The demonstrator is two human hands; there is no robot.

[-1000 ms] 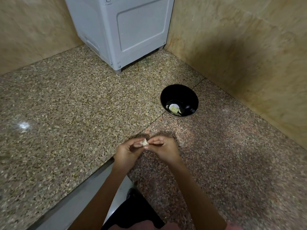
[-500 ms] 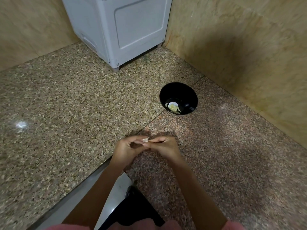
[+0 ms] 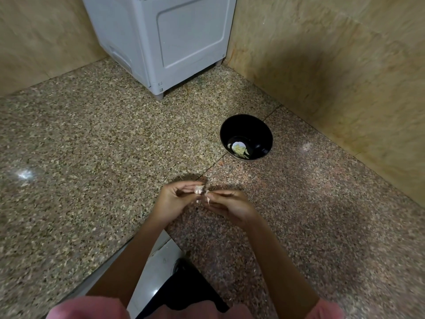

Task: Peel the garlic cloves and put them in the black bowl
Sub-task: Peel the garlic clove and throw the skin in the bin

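1. Counter (image 3: 92, 180) carries the bowl (image 3: 253, 127), which sits well apart from our hands and has peeled cloves (image 3: 239, 149) inside.
2. Left hand (image 3: 171, 203): its grip pinches the clove (image 3: 198, 189) above the counter.
3. Right hand (image 3: 230, 206): its grip pinches a skin strip (image 3: 207, 196) just beside the clove.
4. We judge peeling underway; next we strip off what skin is left, then carry the clove to the bowl.

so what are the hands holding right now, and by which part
The left hand pinches a garlic clove between thumb and fingertips; the right hand pinches a loose strip of skin beside it.
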